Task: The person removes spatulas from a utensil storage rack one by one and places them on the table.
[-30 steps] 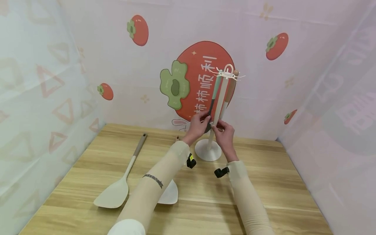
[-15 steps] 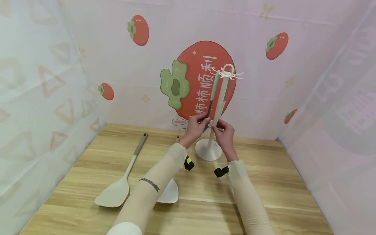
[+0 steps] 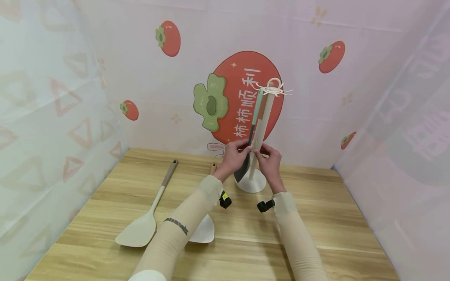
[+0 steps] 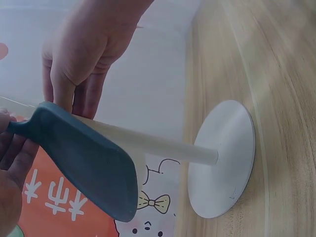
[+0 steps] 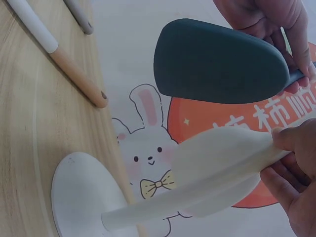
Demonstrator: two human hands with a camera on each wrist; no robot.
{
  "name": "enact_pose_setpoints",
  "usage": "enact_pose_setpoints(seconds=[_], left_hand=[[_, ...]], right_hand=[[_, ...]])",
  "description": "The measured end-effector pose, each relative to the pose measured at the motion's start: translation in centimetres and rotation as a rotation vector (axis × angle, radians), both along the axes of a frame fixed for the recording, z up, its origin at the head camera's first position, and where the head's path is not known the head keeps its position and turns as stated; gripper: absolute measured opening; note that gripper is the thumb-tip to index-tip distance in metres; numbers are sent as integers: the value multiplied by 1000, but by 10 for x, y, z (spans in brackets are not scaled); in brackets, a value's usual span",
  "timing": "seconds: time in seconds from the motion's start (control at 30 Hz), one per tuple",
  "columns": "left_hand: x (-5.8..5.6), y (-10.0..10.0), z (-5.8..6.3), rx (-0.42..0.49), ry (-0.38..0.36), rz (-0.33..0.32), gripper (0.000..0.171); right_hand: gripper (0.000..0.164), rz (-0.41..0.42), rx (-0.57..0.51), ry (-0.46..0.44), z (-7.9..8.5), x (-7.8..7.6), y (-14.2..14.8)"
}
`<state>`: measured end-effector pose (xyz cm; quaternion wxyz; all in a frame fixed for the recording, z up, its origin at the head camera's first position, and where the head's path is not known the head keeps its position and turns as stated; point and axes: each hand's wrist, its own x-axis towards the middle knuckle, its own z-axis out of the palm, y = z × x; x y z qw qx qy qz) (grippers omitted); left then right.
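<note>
My left hand point(image 3: 234, 158) grips a dark teal spatula point(image 4: 94, 163) by its narrow neck. The spatula's mint handle point(image 3: 258, 105) leans up beside the top hooks of a white utensil rack point(image 3: 264, 117), left of the pole. On the pole's other side, my right hand point(image 3: 270, 162) pinches the neck of a white utensil point(image 5: 207, 148) with a broad rounded head, partly behind the pole. Its brown handle point(image 3: 266, 103) rises behind the pole. Whether the right fingers also touch the pole, I cannot tell. How either handle meets the hooks is too small to see.
A white turner point(image 3: 138, 230) with a grey-brown handle lies on the left of the wooden table point(image 3: 323, 226). Another white turner point(image 3: 204, 230), with a wooden handle, is partly hidden by my left forearm. The rack's round base point(image 3: 256, 186) stands near the printed back cloth.
My left hand has moved slightly down and left, and the dark spatula's head now shows below it. The brown handle has shifted from right of the pole to behind it.
</note>
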<state>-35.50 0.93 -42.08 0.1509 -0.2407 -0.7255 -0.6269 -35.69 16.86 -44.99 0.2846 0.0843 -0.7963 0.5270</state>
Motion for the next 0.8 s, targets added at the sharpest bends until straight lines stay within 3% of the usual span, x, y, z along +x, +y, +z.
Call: enact_pose_setpoints(seconds=[0.33, 0.8], left_hand=[[6, -3, -2, -18, 1, -26, 25], [20, 3, 4, -9, 2, -13, 24]], right_hand=[[26, 1, -8, 12, -2, 1, -1], [25, 9, -3, 37, 0, 2, -2]])
